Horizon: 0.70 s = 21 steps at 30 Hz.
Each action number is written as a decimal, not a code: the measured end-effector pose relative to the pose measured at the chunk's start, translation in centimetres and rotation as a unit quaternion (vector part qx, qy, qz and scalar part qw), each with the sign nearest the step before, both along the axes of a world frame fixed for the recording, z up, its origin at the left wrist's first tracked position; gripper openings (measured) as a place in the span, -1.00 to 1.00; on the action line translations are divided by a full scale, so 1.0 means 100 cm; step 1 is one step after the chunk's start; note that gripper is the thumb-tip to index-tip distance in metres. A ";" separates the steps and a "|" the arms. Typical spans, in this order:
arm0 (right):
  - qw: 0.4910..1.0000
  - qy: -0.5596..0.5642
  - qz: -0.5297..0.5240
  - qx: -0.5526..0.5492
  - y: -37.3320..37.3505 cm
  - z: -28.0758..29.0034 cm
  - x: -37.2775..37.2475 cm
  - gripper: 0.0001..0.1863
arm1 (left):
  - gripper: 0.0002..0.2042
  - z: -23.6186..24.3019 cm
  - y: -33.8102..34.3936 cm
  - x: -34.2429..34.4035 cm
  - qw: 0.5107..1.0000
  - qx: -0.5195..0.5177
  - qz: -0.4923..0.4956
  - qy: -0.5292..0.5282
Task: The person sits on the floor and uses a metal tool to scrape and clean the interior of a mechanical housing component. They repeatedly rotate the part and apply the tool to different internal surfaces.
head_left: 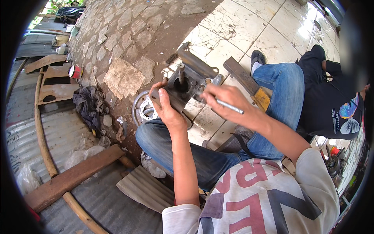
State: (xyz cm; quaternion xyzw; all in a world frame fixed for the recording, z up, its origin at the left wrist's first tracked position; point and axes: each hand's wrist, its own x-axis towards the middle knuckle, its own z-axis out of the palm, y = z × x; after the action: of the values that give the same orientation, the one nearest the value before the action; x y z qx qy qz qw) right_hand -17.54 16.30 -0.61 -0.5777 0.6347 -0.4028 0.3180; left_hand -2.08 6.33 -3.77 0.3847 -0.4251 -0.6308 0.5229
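A dark metal housing with bolt-hole ears sits between my knees, and an upright shaft stands in its round opening. My left hand grips the near left edge of this housing, with the thumb on top and the fingers wrapped over the far side. Closed around a thin silver metal rod, my right hand is at the housing's right side. The rod's rear end sticks out below the fist toward me. Its working tip is hidden by the fingers, so its exact kind does not show.
A round metal rim lies left of the housing. To the right is a steel beam with a yellow end. Another person in a black shirt sits at right. Corrugated sheets and a wooden plank are at left.
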 end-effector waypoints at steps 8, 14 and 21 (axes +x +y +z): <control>0.986 -0.158 -0.008 0.053 0.000 -0.003 0.007 -0.61 | -0.69 -0.002 -0.001 -0.005 0.999 -0.032 0.034 -0.011; 0.984 -0.166 -0.047 0.043 0.003 -0.002 0.016 -0.66 | -0.69 -0.002 0.005 -0.009 0.998 -0.044 0.041 -0.021; 0.979 -0.202 -0.009 0.034 0.008 -0.010 0.020 -0.71 | -0.66 -0.001 0.004 -0.005 0.999 -0.027 0.037 -0.011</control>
State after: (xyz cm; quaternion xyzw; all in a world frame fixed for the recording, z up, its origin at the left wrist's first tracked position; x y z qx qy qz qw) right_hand -15.49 17.12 -1.64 -0.4678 0.5759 -0.4916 0.4559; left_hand -2.53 6.72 -3.86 0.3929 -0.4332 -0.5947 0.5516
